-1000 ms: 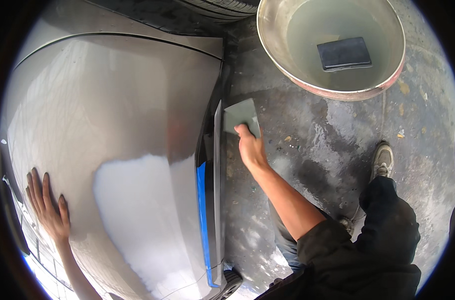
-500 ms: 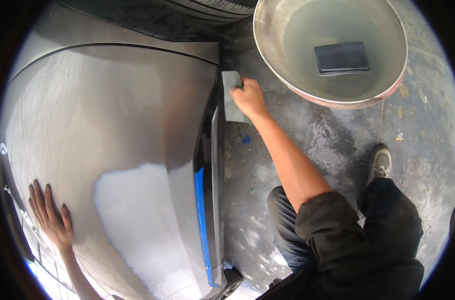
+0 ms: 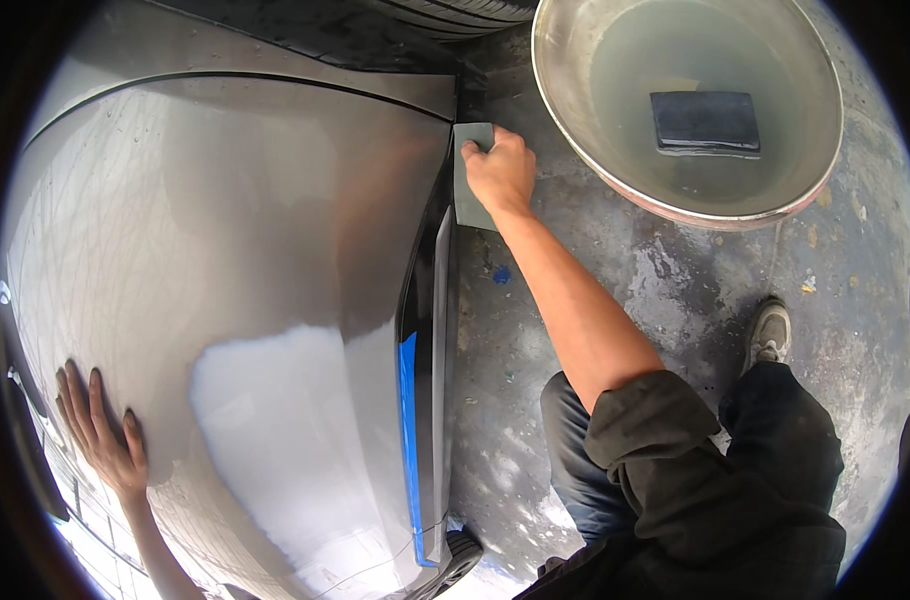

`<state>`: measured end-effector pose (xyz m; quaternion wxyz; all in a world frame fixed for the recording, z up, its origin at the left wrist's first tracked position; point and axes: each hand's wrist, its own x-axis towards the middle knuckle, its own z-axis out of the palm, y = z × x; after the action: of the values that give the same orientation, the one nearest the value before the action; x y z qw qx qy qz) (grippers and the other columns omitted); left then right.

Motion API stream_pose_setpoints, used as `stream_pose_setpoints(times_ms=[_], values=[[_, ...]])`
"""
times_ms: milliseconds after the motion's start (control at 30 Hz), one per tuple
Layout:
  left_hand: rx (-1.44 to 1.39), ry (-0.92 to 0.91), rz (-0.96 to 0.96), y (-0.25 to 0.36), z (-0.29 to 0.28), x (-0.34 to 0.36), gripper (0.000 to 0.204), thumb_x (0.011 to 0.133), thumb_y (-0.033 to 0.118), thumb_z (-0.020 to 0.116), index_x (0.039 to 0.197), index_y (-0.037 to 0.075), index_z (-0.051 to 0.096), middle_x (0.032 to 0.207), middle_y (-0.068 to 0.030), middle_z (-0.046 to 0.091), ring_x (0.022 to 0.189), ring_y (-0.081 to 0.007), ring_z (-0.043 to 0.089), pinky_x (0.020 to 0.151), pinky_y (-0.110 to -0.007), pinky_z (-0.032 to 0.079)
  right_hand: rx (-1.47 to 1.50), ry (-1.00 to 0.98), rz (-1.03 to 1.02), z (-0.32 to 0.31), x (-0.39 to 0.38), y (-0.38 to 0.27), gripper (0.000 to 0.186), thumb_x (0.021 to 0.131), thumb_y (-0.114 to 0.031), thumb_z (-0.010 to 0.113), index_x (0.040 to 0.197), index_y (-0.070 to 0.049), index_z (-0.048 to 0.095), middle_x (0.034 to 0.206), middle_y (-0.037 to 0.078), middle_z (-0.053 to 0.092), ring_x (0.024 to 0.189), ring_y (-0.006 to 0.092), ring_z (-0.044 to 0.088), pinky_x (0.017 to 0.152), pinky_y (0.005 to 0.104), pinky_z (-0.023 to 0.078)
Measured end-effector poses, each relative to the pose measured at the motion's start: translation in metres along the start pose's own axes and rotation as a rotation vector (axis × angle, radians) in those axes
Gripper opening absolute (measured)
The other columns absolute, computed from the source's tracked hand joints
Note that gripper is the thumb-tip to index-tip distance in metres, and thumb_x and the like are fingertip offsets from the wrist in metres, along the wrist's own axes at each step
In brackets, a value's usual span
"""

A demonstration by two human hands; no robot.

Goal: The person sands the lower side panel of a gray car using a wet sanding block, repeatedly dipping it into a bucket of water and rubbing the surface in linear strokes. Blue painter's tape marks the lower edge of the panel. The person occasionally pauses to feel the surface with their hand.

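One right hand [image 3: 502, 170] is clamping one thin grey-green rectangular sheet [image 3: 467, 197] just beside one glossy silver-grey car panel [image 3: 255, 220]; one left hand [image 3: 107, 440] is lying flat, spread, on that panel; one dark rectangular block [image 3: 707, 120] is sitting in one round metal basin [image 3: 561, 62]

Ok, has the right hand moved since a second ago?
Yes, the right hand has moved up the picture, farther from the blue tape and nearer the tyre.
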<state>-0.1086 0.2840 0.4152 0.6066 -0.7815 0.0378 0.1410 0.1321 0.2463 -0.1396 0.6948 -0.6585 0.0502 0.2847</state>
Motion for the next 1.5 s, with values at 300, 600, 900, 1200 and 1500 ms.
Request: stream_pose_setpoints(times_ms=[300, 600, 900, 1200, 1500], values=[[0.009, 0.004, 0.008, -0.001, 0.001, -0.002, 0.058, 0.107, 0.045, 0.039, 0.158, 0.017, 0.047, 0.165, -0.0152, 0.04, 0.155, -0.0386, 0.034, 0.125, -0.062, 0.026, 0.087, -0.031, 0.102, 0.002, 0.003, -0.003, 0.018, 0.084, -0.017, 0.075, 0.099, -0.007, 0.079, 0.088, 0.014, 0.079, 0.088, 0.031, 0.076, 0.083, 0.0406, 0.057], [0.025, -0.001, 0.021, -0.007, 0.003, -0.005, 0.058, 0.107, 0.044, 0.04, 0.158, 0.017, 0.046, 0.166, -0.0151, 0.04, 0.155, -0.0386, 0.034, 0.125, -0.063, 0.026, 0.143, -0.051, 0.092, 0.005, 0.009, 0.0, 0.016, 0.082, -0.02, 0.076, 0.09, -0.007, 0.077, 0.087, 0.017, 0.078, 0.091, 0.039, 0.075, 0.084, 0.0471, 0.058], [0.017, 0.001, 0.021, -0.006, 0.003, -0.005, 0.059, 0.107, 0.046, 0.04, 0.158, 0.017, 0.046, 0.166, -0.0149, 0.04, 0.155, -0.0388, 0.034, 0.125, -0.063, 0.026, 0.327, -0.155, 0.22, -0.001, 0.011, -0.011, 0.016, 0.086, -0.015, 0.078, 0.092, 0.0, 0.078, 0.086, 0.01, 0.077, 0.081, 0.0191, 0.072, 0.076, 0.0375, 0.055], [0.022, -0.002, 0.027, -0.009, 0.004, -0.006, 0.059, 0.107, 0.046, 0.04, 0.158, 0.017, 0.046, 0.165, -0.0153, 0.041, 0.154, -0.0387, 0.036, 0.124, -0.063, 0.028, 0.293, -0.131, 0.2, 0.003, 0.016, -0.016, 0.016, 0.084, -0.014, 0.077, 0.084, 0.002, 0.074, 0.084, 0.013, 0.075, 0.083, 0.0235, 0.072, 0.078, 0.0395, 0.055], [0.029, -0.007, 0.054, -0.013, 0.004, -0.005, 0.058, 0.107, 0.043, 0.04, 0.158, 0.015, 0.046, 0.164, -0.0161, 0.042, 0.153, -0.0394, 0.037, 0.124, -0.062, 0.028, 0.075, -0.118, 0.182, 0.008, 0.01, -0.009, 0.024, 0.082, -0.019, 0.083, 0.086, 0.003, 0.075, 0.095, 0.024, 0.077, 0.098, 0.037, 0.076, 0.088, 0.0436, 0.058]])
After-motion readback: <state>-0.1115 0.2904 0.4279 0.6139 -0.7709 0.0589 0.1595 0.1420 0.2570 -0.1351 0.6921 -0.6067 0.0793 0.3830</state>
